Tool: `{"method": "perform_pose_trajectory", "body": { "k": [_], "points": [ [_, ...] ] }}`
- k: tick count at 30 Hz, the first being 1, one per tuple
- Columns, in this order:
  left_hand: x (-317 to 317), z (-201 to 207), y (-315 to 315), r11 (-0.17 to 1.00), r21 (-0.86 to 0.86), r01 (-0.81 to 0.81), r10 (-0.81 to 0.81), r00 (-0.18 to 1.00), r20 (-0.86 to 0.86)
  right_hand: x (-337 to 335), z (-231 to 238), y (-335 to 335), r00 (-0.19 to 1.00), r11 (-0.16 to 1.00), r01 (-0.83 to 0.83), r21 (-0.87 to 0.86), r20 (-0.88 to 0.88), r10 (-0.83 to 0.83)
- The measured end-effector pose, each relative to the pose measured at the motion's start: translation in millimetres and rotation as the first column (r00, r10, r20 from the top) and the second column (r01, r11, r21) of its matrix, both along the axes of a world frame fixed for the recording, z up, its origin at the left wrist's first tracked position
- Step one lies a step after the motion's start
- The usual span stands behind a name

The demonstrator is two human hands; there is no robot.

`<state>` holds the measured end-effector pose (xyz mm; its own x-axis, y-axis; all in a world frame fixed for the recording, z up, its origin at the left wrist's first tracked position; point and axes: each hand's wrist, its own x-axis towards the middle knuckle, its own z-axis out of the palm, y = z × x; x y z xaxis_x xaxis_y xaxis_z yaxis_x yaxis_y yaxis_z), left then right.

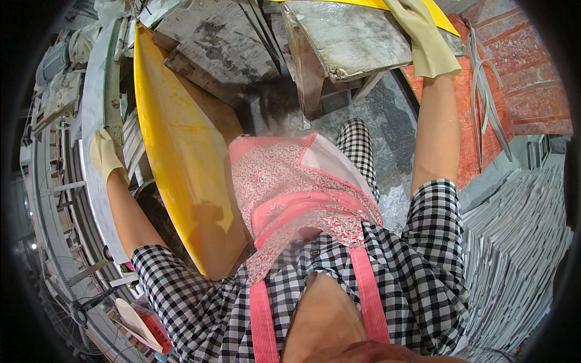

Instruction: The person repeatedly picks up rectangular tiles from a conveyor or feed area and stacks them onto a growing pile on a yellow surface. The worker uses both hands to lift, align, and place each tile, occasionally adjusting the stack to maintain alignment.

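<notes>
Left hand (105,152), in a cream glove: at the far left, lying against a long pale rail (95,193). Fingers only partly visible; cannot tell how far they are spread or whether they grip the rail

Right hand (419,30), in a matching glove: stretched to the far right, over the right part of a worn, pale-topped table (351,45). A yellow strip (445,21) runs along the table's far side, passing behind the glove. Fingertips run out of view; cannot tell their opening or any hold

Tall yellow panel (172,163): left of centre, between the left forearm and the person's body, its surface scuffed and a shadow falling on its near part

Person: pink patterned apron (287,181) over black-and-white checked clothing, one checked knee near the table

Right side: orange sheeting (496,109) beyond the right forearm, a bundle of grey strips (482,103) lying over it; large stack of thin, pale sheets (514,242) nearer. Near left: red object (152,330) beside a pale, curved piece (130,320), kind unclear
</notes>
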<state>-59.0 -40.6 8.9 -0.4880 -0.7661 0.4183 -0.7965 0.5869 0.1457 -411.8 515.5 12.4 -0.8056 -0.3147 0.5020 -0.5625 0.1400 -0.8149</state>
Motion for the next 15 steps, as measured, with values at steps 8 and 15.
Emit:
{"method": "perform_pose_trajectory", "body": {
  "k": [8, 15],
  "points": [
    [-1, 3, 5, 0.999, 0.05, -0.013, 0.014, 1.0, -0.026, -20, -8, 3, 0.98, 0.99, 0.047, 0.131, -0.198, -0.02],
    [0, 3, 4, 1.0, 0.013, 0.002, -0.002, 1.0, -0.008, 0, 2, 1, 1.0, 1.0, -0.002, 0.015, -0.002, 0.002]
  ]
}}
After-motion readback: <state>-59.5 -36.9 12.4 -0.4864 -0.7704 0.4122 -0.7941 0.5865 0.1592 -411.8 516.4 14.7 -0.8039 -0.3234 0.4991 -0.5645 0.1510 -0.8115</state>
